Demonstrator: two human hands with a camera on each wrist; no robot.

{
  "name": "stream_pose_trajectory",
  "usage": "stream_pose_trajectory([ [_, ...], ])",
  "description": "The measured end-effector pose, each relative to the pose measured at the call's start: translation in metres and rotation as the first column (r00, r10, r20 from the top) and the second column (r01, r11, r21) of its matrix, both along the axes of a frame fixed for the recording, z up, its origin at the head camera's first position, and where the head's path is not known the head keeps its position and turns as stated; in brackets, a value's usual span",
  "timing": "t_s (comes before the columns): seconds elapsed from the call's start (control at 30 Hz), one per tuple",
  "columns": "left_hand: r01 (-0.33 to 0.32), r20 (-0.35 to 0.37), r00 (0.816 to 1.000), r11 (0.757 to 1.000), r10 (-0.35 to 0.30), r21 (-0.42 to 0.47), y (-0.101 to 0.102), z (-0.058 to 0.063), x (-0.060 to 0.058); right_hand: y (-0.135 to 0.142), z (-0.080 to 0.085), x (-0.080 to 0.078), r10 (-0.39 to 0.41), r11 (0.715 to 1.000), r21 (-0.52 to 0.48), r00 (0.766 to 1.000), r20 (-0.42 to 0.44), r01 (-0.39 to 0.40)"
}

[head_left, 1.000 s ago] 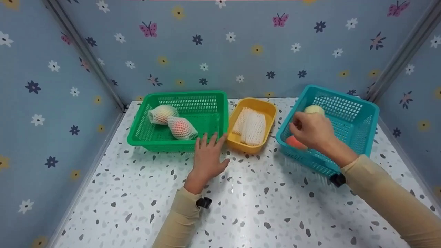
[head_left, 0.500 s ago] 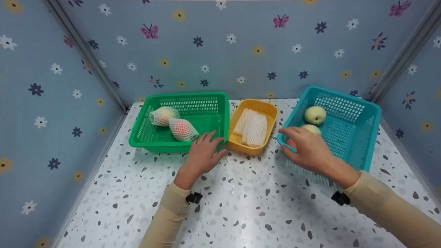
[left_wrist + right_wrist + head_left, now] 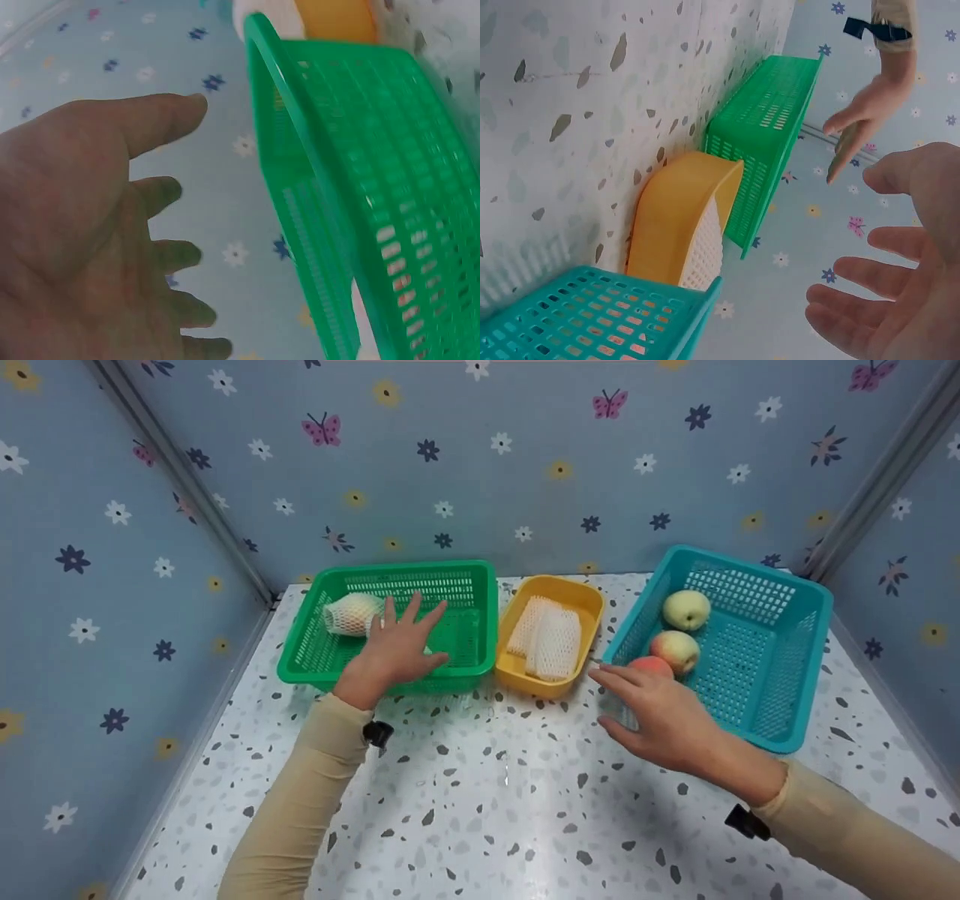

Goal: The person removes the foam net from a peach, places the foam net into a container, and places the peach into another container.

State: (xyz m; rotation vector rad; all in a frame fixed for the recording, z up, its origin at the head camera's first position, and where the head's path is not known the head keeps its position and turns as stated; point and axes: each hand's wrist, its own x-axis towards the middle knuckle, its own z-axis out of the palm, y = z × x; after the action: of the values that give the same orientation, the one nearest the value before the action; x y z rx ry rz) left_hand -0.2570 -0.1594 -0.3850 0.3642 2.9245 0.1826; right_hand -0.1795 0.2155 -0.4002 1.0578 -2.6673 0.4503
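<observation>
My left hand (image 3: 397, 652) hovers over the front of the green basket (image 3: 484, 619), fingers spread and holding nothing. Below it lies a fruit in a white foam net (image 3: 349, 613); a second netted fruit is mostly hidden by the hand. In the left wrist view the palm (image 3: 67, 225) faces the basket's rim. My right hand (image 3: 664, 720) is at the near left corner of the blue basket (image 3: 814, 660), fingers extended with nothing in them. Inside that basket sit a pale yellow fruit (image 3: 686, 610), a yellow-red fruit (image 3: 675, 651) and a red fruit (image 3: 651, 666), partly covered by the hand.
Between the baskets stands a yellow tray (image 3: 592, 600) with white foam net sleeves (image 3: 555, 643) in it. All three containers rest on a speckled white table (image 3: 465, 825), close to the flowered back wall (image 3: 495, 487). Side walls close it in on both sides.
My left hand has moved left and up, from the green basket's front right corner to over the netted fruit. My right hand has uncurled and drawn back toward me, uncovering more fruit.
</observation>
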Motion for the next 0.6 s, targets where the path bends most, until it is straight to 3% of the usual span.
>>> stream_pose_trajectory([
  [0.17, -0.039, 0.123, 0.992, 0.999, 0.040, -0.012, -0.019, -0.004, -0.029, 0.000, -0.005, 0.002, 0.028, 0.999, 0.019, 0.999, -0.027, -0.027],
  [0.37, -0.132, 0.307, 0.943, 0.991, 0.132, -0.024, -0.038, -0.008, -0.053, 0.002, -0.011, 0.002, 0.031, 0.997, 0.069, 0.999, 0.010, -0.032],
  [0.43, -0.140, 0.327, 0.933, 0.988, 0.152, -0.060, -0.042, -0.009, -0.058, 0.002, -0.013, 0.001, 0.039, 0.996, 0.074, 0.999, 0.019, -0.040],
  [0.5, -0.134, 0.321, 0.934, 0.986, 0.158, -0.094, -0.045, -0.012, -0.061, 0.002, -0.015, 0.002, 0.045, 0.996, 0.074, 0.999, 0.026, -0.047],
  [0.6, -0.096, 0.270, 0.954, 0.986, 0.132, -0.139, -0.047, -0.017, -0.062, 0.002, -0.018, 0.003, 0.046, 0.996, 0.072, 0.998, 0.049, -0.050],
])
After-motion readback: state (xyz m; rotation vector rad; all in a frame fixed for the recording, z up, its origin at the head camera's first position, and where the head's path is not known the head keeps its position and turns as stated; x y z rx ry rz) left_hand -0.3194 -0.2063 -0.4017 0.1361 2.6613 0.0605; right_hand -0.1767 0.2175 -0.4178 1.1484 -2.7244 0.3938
